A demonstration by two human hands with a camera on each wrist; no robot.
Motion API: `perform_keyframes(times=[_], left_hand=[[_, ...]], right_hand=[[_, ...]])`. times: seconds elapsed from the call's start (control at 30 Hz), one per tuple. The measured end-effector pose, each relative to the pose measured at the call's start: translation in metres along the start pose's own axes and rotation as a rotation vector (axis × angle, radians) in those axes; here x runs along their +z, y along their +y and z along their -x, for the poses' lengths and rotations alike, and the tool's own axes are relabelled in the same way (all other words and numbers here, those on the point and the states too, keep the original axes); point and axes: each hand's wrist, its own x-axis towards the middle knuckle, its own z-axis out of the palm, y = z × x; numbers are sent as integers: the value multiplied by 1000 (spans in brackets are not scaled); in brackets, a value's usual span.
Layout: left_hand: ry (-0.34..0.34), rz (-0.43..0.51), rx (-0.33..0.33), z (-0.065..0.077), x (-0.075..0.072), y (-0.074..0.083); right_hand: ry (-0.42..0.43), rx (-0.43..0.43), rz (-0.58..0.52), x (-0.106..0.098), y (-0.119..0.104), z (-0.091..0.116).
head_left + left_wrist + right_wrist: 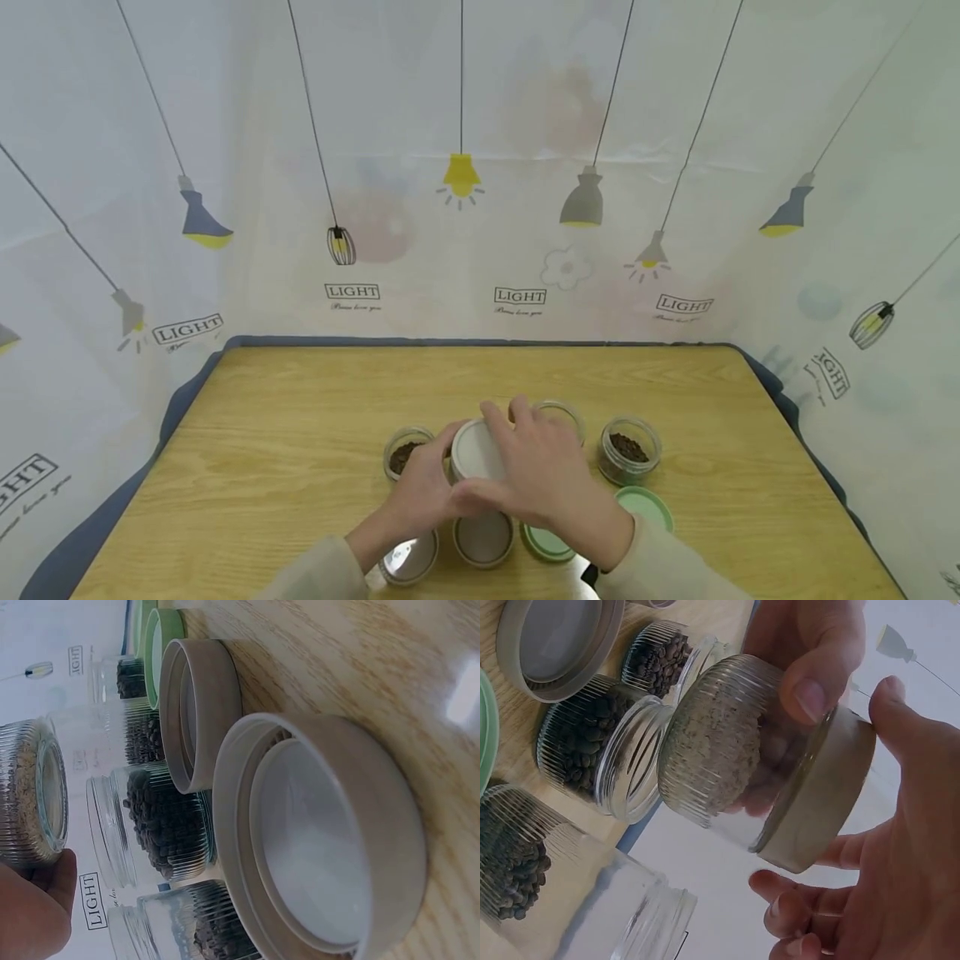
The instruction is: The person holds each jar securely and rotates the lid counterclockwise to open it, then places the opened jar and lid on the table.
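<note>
A ribbed glass jar (712, 742) partly filled with pale flaky bits is held up, tilted, above the table. My left hand (423, 483) grips its glass side, with the thumb in front in the right wrist view. A greige lid (825, 791) sits on the jar's mouth. Around this lid is my right hand (543, 462), its thumb at one edge and curled fingers (787, 911) by the opposite edge. In the left wrist view, the jar's base (52, 795) shows beside the left hand's fingertips.
Lidless glass jars with dark beans, among them a right-hand jar (630, 454) and a left-hand jar (401, 458), stand behind the hands. Nearer lie a shiny-faced lid (408, 562), a greige lid (483, 542) and green lids (647, 504). Patterned cloth surrounds the wooden table (300, 392).
</note>
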Motion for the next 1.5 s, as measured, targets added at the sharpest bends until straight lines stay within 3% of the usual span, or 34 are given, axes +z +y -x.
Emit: perform_keyframes(times=[0.17, 0.33, 0.67, 0.83, 1.0, 1.27, 1.5], left_hand=[[-5, 14, -50, -1, 1, 1], [-11, 16, -69, -1, 1, 1], [-43, 10, -53, 0, 2, 0], [-46, 5, -53, 0, 3, -2], [-49, 11, -43, 1, 3, -2], [-64, 63, -88, 2, 4, 1], [-31, -7, -51, 2, 4, -4]], right_hand=[[27, -32, 23, 3, -1, -3], [33, -97, -46, 5, 3, -6], [-60, -282, -227, 8, 20, -11], [-105, -332, -247, 7, 25, -12], [-133, -271, -245, 1, 26, -9], [-19, -148, -75, -1, 13, -8], [-40, -122, -56, 5, 5, -8]])
